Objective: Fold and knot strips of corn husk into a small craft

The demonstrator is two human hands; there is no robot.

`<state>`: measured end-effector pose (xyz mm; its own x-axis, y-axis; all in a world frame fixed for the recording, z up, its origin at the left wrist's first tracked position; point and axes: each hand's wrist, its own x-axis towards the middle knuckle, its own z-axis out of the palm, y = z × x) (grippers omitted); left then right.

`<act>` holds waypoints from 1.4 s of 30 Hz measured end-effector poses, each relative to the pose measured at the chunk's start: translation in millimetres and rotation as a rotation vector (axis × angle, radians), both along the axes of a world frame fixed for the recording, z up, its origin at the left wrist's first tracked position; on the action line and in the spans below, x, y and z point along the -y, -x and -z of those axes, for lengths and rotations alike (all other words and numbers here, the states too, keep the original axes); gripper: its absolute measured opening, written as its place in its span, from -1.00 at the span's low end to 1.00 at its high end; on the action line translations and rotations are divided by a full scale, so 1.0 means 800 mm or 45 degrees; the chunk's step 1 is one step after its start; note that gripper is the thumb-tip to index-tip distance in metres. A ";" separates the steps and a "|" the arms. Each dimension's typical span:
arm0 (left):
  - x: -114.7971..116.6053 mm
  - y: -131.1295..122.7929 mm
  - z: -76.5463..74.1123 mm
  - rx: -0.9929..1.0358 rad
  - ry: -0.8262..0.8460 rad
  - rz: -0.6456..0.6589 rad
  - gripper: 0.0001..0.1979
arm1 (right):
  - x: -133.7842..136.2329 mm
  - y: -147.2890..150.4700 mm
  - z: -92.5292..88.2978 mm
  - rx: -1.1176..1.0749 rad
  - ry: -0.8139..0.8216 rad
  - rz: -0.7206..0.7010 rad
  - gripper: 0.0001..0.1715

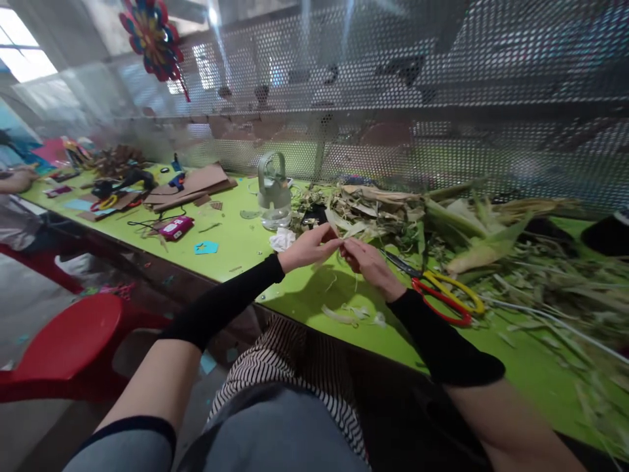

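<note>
My left hand (pixel 310 248) and my right hand (pixel 369 262) meet above the green table (pixel 295 288), fingertips pinched together. Between them is a thin, pale strip that looks like corn husk (pixel 335 219); part of it sticks up past the left fingers. Pale scraps (pixel 344 316) lie on the table below the hands. Close to my right wrist are scissors (pixel 445 296) with a red and a yellow handle. Behind the right hand, dried and green corn husks (pixel 484 239) are heaped. A crumpled white tissue (pixel 282 240) sits beside my left wrist.
A clear bottle with a grey-green lid (pixel 275 196) stands behind the tissue. Leftward are a magenta device with a cord (pixel 175 227), a blue paper piece (pixel 206 248) and brown cardboard (pixel 196 183). A perforated metal screen (pixel 344 131) backs the table. A red stool (pixel 73 337) stands at left, near another person's arm (pixel 17 180).
</note>
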<state>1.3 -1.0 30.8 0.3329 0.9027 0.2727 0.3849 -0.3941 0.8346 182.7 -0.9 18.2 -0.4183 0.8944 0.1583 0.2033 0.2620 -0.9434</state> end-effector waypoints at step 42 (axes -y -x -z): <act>-0.039 -0.010 0.036 0.277 0.299 0.371 -0.93 | -0.003 -0.015 0.015 0.538 -0.354 0.277 -0.61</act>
